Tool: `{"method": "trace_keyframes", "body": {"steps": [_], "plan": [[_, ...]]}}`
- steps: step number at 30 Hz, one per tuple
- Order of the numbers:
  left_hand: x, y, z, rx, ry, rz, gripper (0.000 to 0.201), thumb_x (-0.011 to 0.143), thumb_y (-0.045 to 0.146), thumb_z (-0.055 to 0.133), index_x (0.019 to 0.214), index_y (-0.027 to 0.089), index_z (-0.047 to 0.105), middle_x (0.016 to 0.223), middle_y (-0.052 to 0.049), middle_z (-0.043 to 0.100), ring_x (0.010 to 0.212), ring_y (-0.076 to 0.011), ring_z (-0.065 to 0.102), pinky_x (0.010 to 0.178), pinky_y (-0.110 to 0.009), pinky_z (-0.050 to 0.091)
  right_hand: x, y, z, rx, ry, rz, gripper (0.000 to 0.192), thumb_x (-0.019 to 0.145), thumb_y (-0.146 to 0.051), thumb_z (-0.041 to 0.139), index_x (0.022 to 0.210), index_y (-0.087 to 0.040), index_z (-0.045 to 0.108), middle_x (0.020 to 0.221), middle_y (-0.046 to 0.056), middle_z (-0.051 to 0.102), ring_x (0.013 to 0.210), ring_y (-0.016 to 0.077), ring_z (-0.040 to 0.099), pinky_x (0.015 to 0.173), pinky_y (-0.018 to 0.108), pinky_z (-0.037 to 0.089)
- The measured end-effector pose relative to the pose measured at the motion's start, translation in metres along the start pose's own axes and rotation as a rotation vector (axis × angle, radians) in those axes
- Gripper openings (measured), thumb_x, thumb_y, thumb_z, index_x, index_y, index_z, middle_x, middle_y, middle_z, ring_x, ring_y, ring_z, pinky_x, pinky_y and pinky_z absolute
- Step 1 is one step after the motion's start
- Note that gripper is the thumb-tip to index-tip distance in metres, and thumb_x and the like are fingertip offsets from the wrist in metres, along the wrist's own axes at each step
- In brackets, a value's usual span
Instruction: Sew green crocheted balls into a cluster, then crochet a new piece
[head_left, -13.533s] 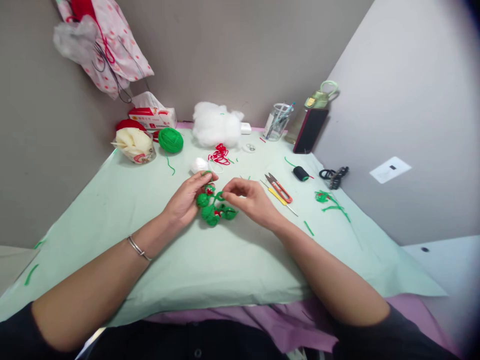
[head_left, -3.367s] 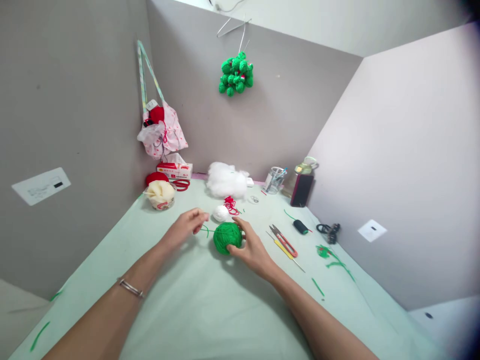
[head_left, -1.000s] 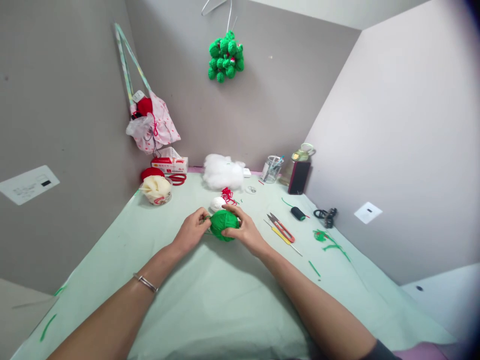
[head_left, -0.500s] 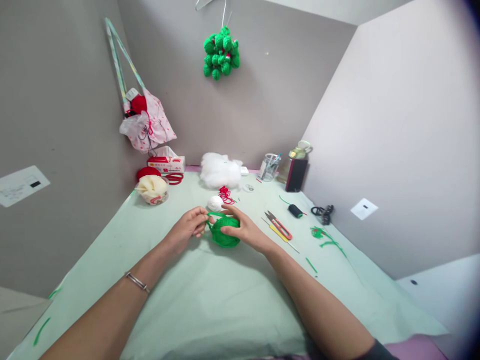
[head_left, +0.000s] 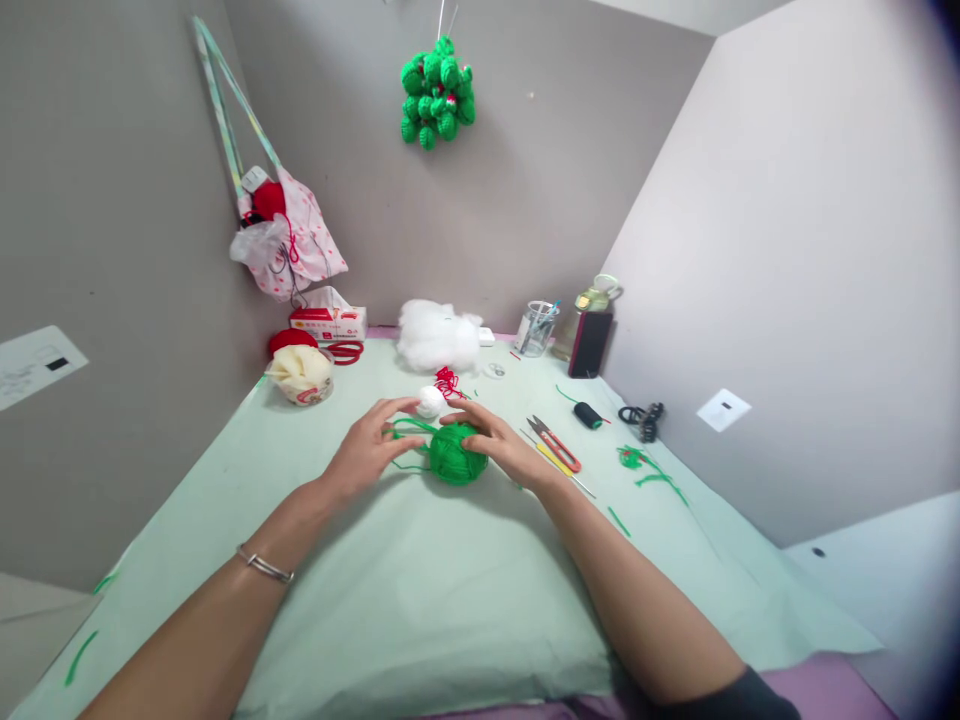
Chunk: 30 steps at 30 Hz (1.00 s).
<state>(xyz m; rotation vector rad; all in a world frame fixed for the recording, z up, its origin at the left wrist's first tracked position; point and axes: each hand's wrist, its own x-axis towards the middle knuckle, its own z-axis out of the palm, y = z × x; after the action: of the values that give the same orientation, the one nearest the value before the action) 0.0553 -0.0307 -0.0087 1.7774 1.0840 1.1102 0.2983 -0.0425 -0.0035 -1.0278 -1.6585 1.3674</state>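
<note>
No writing can be read: the print on the red-and-white tissue box, far beyond the left hand, is too small and blurred.

Green yarn ball; mint tablecloth; white stuffing; red-handled snips.
</note>
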Motion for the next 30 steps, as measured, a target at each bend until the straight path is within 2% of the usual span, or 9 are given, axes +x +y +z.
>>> {"method": "trace_keyframes", "body": {"steps": [2, 4, 8, 11, 16, 19, 23, 26, 30], "plan": [[-0.004, 0.005, 0.007, -0.035, -0.189, 0.000, 0.051, 0.079, 0.031, 0.075, 0.129, 0.024, 0.068, 0.126, -0.009, 0.066, 0.076, -0.0154, 0.059, 0.069, -0.030, 0.049, -0.001, -0.001, 0.002, 0.027, -0.033, -0.013, 0.072, 0.080, -0.023, 0.063, 0.150, -0.027, 0.046, 0.141, 0.007, 0.064, 0.131, 0.0256, 0.057, 0.110, 0.044, 0.045], [-0.007, 0.005, 0.013, -0.023, -0.282, -0.001, 0.050, 0.078, 0.026, 0.074, 0.127, 0.025, 0.067, 0.124, -0.008, 0.066, 0.074, -0.0151, 0.058, 0.067, -0.029, 0.049, -0.001, -0.001, 0.004, 0.034, -0.036, -0.020, 0.074, 0.079, -0.021, 0.062, 0.150, -0.028, 0.045, 0.140, 0.007, 0.064, 0.128, 0.0253, 0.058, 0.109, 0.044, 0.045], [-0.010, -0.004, 0.022, 0.045, -0.224, 0.005, 0.032, 0.075, 0.022, 0.072, 0.106, 0.023, 0.065, 0.108, -0.004, 0.066, 0.079, -0.0184, 0.061, 0.067, -0.029, 0.049, 0.000, 0.001, 0.006, 0.011, -0.053, -0.006, 0.071, 0.081, -0.022, 0.062, 0.150, -0.029, 0.047, 0.139, 0.005, 0.064, 0.128, 0.0255, 0.058, 0.109, 0.045, 0.046], [-0.010, -0.010, 0.023, 0.073, -0.143, 0.040, 0.015, 0.072, 0.019, 0.066, 0.085, 0.022, 0.059, 0.107, -0.004, 0.066, 0.086, -0.0204, 0.063, 0.072, -0.031, 0.050, 0.000, 0.005, 0.006, -0.078, -0.079, 0.003, 0.070, 0.082, -0.031, 0.073, 0.148, -0.029, 0.051, 0.147, 0.005, 0.059, 0.135, 0.0284, 0.054, 0.113, 0.046, 0.045], [-0.005, -0.014, 0.015, 0.012, -0.012, -0.042, 0.009, 0.072, 0.017, 0.055, 0.078, 0.022, 0.051, 0.100, -0.002, 0.069, 0.081, -0.0186, 0.062, 0.070, -0.029, 0.050, 0.001, 0.008, 0.015, -0.193, -0.073, -0.017, 0.084, 0.071, -0.038, 0.088, 0.146, -0.026, 0.052, 0.145, 0.009, 0.058, 0.134, 0.0307, 0.054, 0.111, 0.046, 0.046], [-0.004, -0.012, 0.012, -0.122, -0.028, -0.081, 0.012, 0.076, 0.022, 0.060, 0.077, 0.022, 0.048, 0.108, -0.004, 0.071, 0.085, -0.0188, 0.064, 0.072, -0.029, 0.051, 0.001, 0.007, 0.018, -0.137, -0.051, -0.024, 0.073, 0.071, -0.042, 0.088, 0.134, -0.022, 0.058, 0.133, 0.008, 0.063, 0.122, 0.0282, 0.059, 0.099, 0.040, 0.052], [-0.003, -0.003, 0.013, -0.246, -0.119, -0.097, 0.014, 0.076, 0.027, 0.065, 0.076, 0.021, 0.053, 0.100, -0.004, 0.072, 0.080, -0.0177, 0.063, 0.074, -0.030, 0.051, -0.002, 0.004, 0.016, -0.065, -0.142, 0.019, 0.063, 0.078, -0.052, 0.081, 0.130, -0.022, 0.059, 0.120, 0.005, 0.066, 0.109, 0.0244, 0.062, 0.090, 0.036, 0.053], [0.000, 0.009, 0.001, -0.293, -0.136, -0.060, 0.014, 0.074, 0.028, 0.068, 0.075, 0.020, 0.056, 0.086, -0.002, 0.070, 0.081, -0.0183, 0.063, 0.076, -0.030, 0.050, -0.004, -0.002, 0.015, -0.062, -0.200, 0.051, 0.071, 0.075, -0.052, 0.084, 0.136, -0.024, 0.058, 0.128, 0.006, 0.066, 0.118, 0.0271, 0.061, 0.098, 0.039, 0.051], [0.005, 0.017, -0.040, -0.147, -0.154, -0.098, 0.019, 0.074, 0.031, 0.070, 0.070, 0.020, 0.054, 0.067, 0.004, 0.057, 0.061, -0.0135, 0.050, 0.057, -0.024, 0.037, 0.002, -0.025, 0.014, 0.184, -0.007, 0.077, 0.068, 0.079, -0.064, 0.077, 0.132, -0.023, 0.063, 0.133, 0.009, 0.067, 0.121, 0.0285, 0.063, 0.103, 0.042, 0.051]]}}
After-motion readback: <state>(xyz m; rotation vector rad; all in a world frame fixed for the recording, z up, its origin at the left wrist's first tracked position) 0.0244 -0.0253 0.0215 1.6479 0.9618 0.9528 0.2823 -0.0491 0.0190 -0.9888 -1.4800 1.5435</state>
